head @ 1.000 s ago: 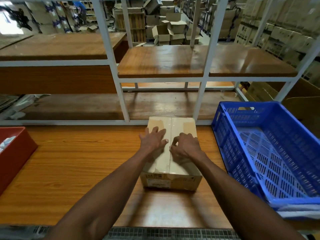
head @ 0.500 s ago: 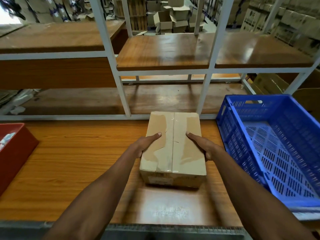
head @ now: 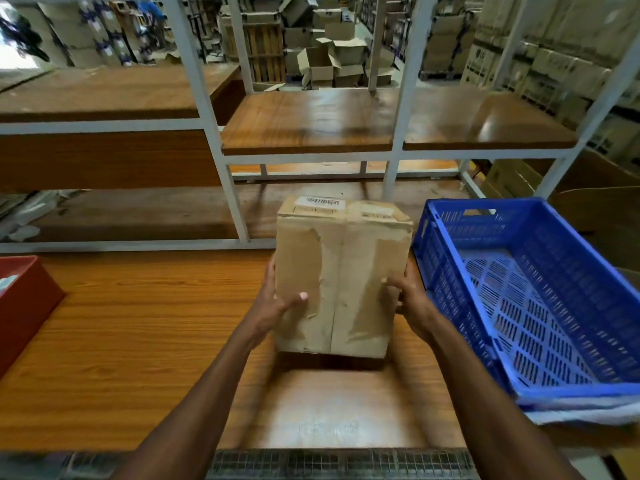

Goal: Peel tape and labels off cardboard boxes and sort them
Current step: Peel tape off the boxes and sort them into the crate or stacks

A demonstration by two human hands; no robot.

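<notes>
Nearest me, past the metal grating at the table's near edge, my forearms reach in over the wooden table [head: 121,341], and each hand clamps one side of the cardboard box [head: 341,278]. My left hand [head: 273,306] wraps the box's left side with the thumb laid across the front face; my right hand [head: 408,301] grips the right side, fingers curled onto the same face. The box stands tilted up on its lower edge, about midway along the table toward its far edge, the face with the clear tape strip [head: 334,289] down the centre seam turned to me. To do this well, I judge I should keep my palms low and firm so the box cannot slip, and tip it until the top is within reach. Up there sits a barcode label [head: 320,202], which looks like the next thing to peel, starting from a corner. Beside the box, at the table's right edge, waits the blue crate [head: 554,396]; at the left edge, a red bin [head: 24,306]. Beyond stands the white shelving frame [head: 221,168].
</notes>
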